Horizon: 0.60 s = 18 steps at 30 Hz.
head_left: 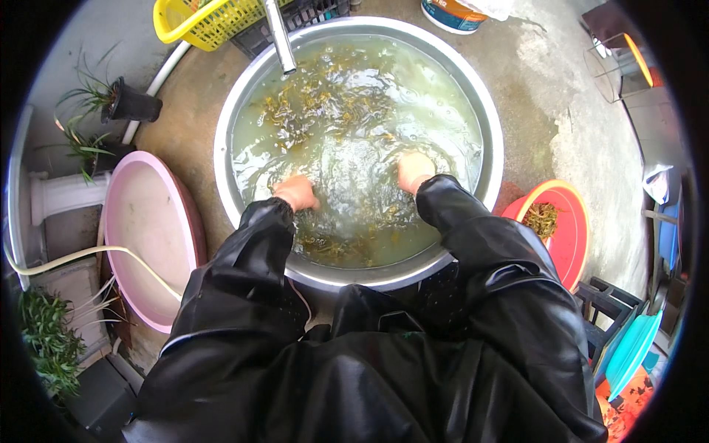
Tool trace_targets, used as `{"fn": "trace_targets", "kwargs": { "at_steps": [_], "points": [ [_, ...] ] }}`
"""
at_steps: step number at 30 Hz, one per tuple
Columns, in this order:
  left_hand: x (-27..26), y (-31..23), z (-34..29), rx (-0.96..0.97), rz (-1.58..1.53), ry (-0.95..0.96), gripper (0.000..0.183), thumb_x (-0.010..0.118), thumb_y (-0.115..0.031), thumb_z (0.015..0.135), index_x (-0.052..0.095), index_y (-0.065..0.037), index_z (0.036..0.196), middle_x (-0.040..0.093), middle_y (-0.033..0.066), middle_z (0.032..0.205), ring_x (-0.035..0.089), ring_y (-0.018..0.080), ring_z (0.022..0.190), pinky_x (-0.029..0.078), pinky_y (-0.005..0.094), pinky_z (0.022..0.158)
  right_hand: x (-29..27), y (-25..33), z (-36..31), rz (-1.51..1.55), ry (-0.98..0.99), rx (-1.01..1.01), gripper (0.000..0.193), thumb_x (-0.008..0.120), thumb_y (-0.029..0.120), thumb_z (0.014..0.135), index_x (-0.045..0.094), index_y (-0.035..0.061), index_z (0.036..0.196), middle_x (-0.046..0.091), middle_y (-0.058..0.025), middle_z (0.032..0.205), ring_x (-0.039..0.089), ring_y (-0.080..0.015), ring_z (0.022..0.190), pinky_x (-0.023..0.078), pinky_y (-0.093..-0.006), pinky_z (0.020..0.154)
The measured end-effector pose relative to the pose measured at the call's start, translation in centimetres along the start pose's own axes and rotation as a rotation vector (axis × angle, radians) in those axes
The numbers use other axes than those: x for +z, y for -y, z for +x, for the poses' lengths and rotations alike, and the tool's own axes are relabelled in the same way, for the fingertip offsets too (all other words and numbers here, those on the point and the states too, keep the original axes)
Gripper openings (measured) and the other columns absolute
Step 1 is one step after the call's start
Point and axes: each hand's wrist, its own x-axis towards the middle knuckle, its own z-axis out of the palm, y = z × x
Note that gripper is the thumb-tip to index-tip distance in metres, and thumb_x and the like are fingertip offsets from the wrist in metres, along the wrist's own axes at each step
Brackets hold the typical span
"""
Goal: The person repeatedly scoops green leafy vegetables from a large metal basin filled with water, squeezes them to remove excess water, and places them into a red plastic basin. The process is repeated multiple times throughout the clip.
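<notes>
A large round metal basin full of cloudy greenish water stands before me. Yellow-brown plant bits float in it, thickest toward the far side, with more near the front edge. My left hand is dipped in the water left of the middle, and its fingers are mostly under the surface. To the right, my right hand is also partly sunk, fingers hidden. Ripples spread around both hands. Whether either one grips anything cannot be made out. Black waterproof sleeves cover both arms.
A metal spout reaches over the basin's far left rim. At left stands a pink tub with a hose leading into it. A red basin at right holds plant bits. Behind are a yellow basket and a bucket.
</notes>
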Motion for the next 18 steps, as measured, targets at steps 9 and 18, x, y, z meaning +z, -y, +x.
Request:
{"fn": "trace_targets", "kwargs": {
  "at_steps": [9, 18],
  "points": [
    [-2.4, -2.9, -8.9, 0.077, -0.619, -0.473, 0.057, 0.073, -0.041, 0.077, 0.061, -0.012, 0.126, 0.067, 0.0171, 0.112, 0.063, 0.0283, 0.107, 0.048, 0.0361, 0.094, -15.8, 1.8, -9.2, 0.366, -0.246, -0.107, 0.058, 0.069, 0.018, 0.064, 0.063, 0.0070, 0.120, 0.067, -0.0203, 0.105, 0.065, -0.0323, 0.099, 0.051, -0.0377, 0.087],
    [4.2, -4.1, -8.1, 0.129, -0.816, -0.437, 0.071, 0.075, -0.038, 0.078, 0.051, -0.004, 0.135, 0.061, 0.0209, 0.123, 0.059, 0.0286, 0.115, 0.044, 0.0336, 0.099, -25.3, 4.7, -17.0, 0.621, -0.701, -0.414, 0.053, 0.071, 0.019, 0.062, 0.062, 0.0002, 0.111, 0.067, -0.0148, 0.091, 0.063, -0.0268, 0.087, 0.050, -0.0340, 0.080]
  ]
}}
